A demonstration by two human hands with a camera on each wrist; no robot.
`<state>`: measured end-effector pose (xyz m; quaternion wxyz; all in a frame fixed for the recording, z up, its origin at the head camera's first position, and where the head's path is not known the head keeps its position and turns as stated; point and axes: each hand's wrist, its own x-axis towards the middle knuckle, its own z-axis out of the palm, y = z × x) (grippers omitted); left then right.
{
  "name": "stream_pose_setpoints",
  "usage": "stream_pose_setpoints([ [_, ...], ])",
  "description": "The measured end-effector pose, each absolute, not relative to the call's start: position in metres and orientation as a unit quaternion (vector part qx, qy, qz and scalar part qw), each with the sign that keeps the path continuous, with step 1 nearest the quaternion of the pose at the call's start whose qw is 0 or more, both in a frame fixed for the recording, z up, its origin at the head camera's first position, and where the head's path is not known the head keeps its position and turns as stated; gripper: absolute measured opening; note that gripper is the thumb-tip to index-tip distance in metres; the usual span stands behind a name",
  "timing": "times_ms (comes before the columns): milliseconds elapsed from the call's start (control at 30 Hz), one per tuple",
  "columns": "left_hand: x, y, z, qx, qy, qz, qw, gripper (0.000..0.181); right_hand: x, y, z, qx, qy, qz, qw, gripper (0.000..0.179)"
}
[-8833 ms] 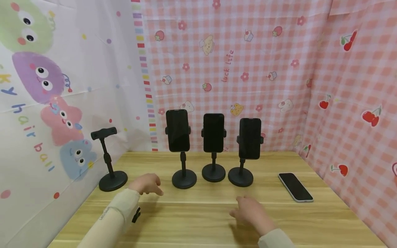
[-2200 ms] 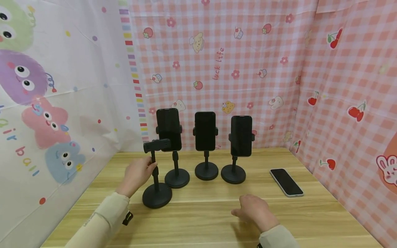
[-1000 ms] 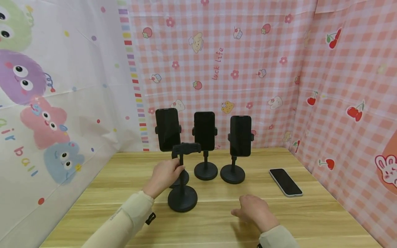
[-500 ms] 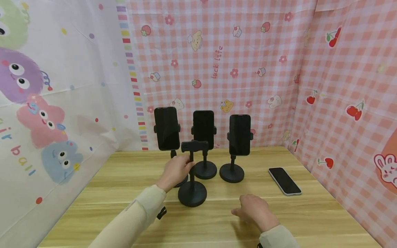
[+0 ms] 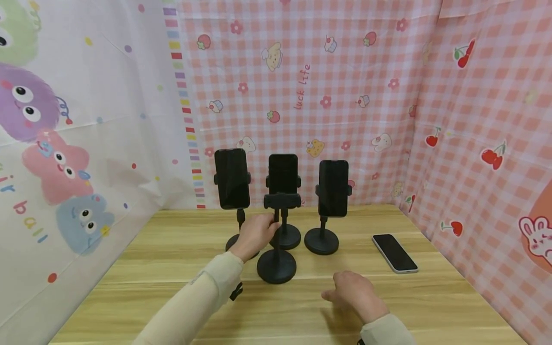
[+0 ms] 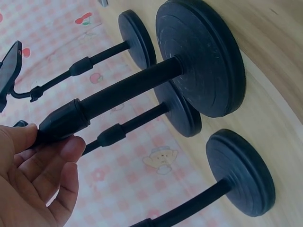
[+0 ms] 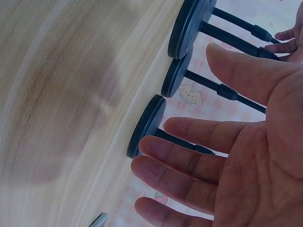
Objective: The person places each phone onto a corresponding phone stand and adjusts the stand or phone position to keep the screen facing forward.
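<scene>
The empty black phone stand with a round base [image 5: 277, 265] sits near the middle of the wooden table [image 5: 172, 297], just in front of the row of stands. The left hand [image 5: 257, 233] holds its thin pole, fingers curled round it. The right hand [image 5: 351, 293] rests open and flat on the table, holding nothing. Three black stands holding dark phones [image 5: 282, 180] wait at the far side, so three look done. One stand is empty, and one white-edged phone [image 5: 394, 253] lies flat on the right, maybe face up.
</scene>
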<state>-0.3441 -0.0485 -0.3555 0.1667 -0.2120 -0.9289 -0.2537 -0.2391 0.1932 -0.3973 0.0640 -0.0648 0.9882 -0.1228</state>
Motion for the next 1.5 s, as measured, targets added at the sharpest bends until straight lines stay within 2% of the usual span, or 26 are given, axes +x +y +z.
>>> stream_pose_setpoints([
  [500, -0.351, -0.036, -0.357, -0.193, -0.934, -0.252, 0.166, 0.020, -0.238, 0.195, -0.399, -0.067, 0.989, -0.118, 0.051, 0.051],
  [867, -0.353, -0.035, -0.359, -0.187, -0.934, -0.252, 0.169, 0.021, -0.238, 0.196, -0.398, -0.065, 0.988, -0.126, 0.068, 0.054],
  [1500, -0.350, -0.036, -0.357, -0.194, -0.938, -0.239, 0.161, 0.020, -0.243, 0.212, -0.395, -0.075, 0.990, -0.114, 0.042, 0.048],
])
